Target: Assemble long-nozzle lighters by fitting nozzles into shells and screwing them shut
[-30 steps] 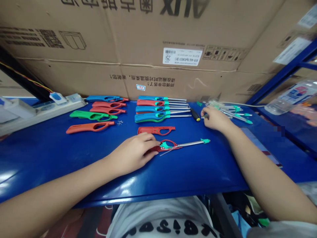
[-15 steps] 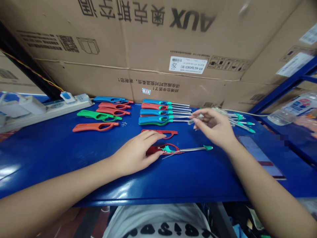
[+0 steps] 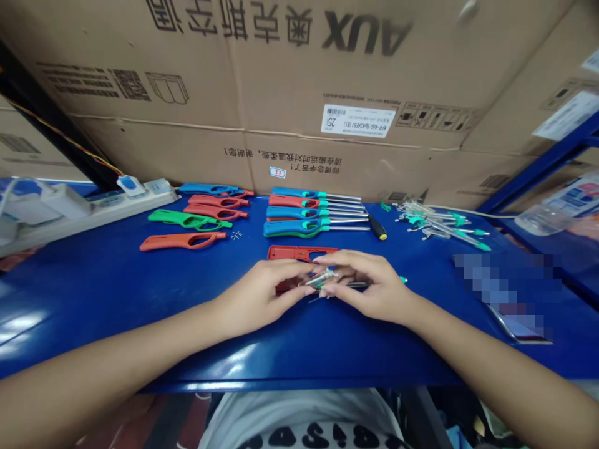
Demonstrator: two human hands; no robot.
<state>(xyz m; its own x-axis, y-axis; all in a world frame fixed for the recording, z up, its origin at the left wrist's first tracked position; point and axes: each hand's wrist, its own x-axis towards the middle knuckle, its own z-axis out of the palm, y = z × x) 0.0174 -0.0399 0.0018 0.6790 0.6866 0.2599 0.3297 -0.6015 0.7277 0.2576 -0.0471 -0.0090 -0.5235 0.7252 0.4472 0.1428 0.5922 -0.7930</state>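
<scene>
Cardboard box [image 3: 281, 75], brown with upside-down print, backs the glossy blue table [image 3: 281, 365].

Step in hand, as far as you can judge: fiddling a small clear cylindrical piece with a silvery end [image 3: 321, 278] over an opened red plastic handle half [image 3: 284, 285]. Your right hand [image 3: 377, 284] has its grip narrow, holding that piece; your left hand [image 3: 262, 287] closes its fingertips around the other end, but can't tell if they pinch or only steady. The handle half lies just below the grip, partly hidden, with its silver metal tube [image 3: 358, 284] running right to a green tip [image 3: 404, 280]. Next move would call for light fingertips, the piece lined up with the handle half, and the thin grey wire [image 3: 317, 300] kept clear.

Just beyond the grip, another red plastic shell half [image 3: 286, 252]; farther out, the blue and red lighters with metal tubes [image 3: 297, 229] and a black screwdriver with yellow end [image 3: 378, 229]. Right and beyond, a pile of clear and green parts [image 3: 435, 221]. Left and beyond, an orange handle shell [image 3: 175, 241].

Versus half a second ago: your right hand held the piece apart, up near the lighters; now it meets your left. Screwdriver shows again, no longer covered.
</scene>
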